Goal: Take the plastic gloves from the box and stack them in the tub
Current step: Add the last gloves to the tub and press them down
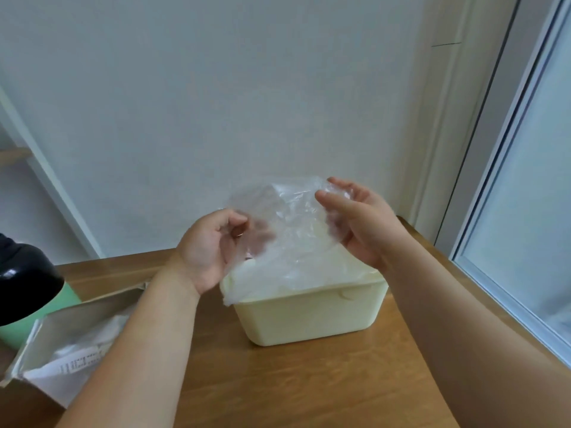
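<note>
Both hands are up over the tub, stretching one clear plastic glove [287, 223] between them. My left hand [210, 245] has its fingers curled and pinches the glove's left edge against the thumb. My right hand [358, 223] grips the right edge, thumb in front and fingers behind the film. The glove's lower part hangs down to the open top of the cream tub [309, 316], where more clear plastic lies, some of it spilling over the left rim. The tub stands on the wooden table [309, 384], towards the far side. At the near left lies the open box [61, 322] with crumpled white plastic showing inside. Beyond it stands a green container [61, 301] with a black top.
</note>
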